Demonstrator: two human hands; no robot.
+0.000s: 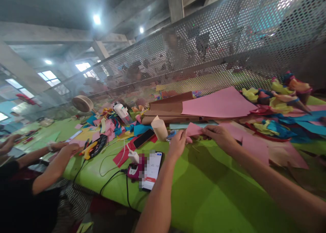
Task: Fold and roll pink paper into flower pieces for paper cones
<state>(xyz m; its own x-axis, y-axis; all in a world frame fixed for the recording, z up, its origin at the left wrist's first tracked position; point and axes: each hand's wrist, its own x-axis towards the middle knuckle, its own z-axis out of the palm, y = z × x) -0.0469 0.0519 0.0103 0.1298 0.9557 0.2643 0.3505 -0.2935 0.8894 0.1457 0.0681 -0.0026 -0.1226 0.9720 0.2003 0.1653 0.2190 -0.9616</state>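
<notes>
Between my two hands a small piece of pink paper (194,129) is held up over the green table (203,192). My left hand (178,143) pinches its left edge, fingers closed. At its right edge, my right hand (216,134) grips it between thumb and fingers. A cream paper roll (159,128) stands upright just left of the held paper. Behind my hands lie a large pink sheet (216,102) and folded brown paper (168,112). Pink sheets (254,148) are spread to the right of my right hand.
A lit phone (152,172), a purple power strip (133,172) with cables and a dark phone (144,138) lie left of my left forearm. A yellow-handled glue gun (93,148) lies near a co-worker's hands (68,148). Crumpled paper shapes (275,129) are piled right. A perforated metal screen (203,56) stands behind.
</notes>
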